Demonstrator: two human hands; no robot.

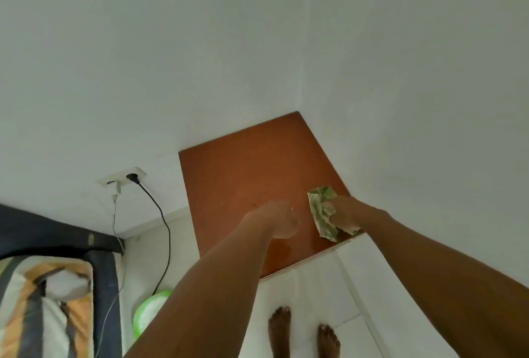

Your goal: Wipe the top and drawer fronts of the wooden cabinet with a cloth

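Crumpled green cloth (320,214) clamped in curled right hand (342,214), pressed at near right corner of reddish-brown wooden cabinet top (243,174). Left hand (272,216) blurred over near edge; grip impossible to tell. Best swept far and leftward in overlapping, flat strokes.

1 wooden cabinet (246,180). Over its top: 2 hands, the left hand (267,216) and the right hand (345,214), 1 green cloth (319,208) and 1 clear glass (287,227), blurred. Left of the cabinet: 1 wall socket (121,177), 2 cables, 1 black cable (168,226) and 1 white cable (114,214), 1 green-rimmed round thing (148,312) and 1 bed (43,309). In front of the cabinet: 2 bare feet, the left foot (279,326) and the right foot (327,340).
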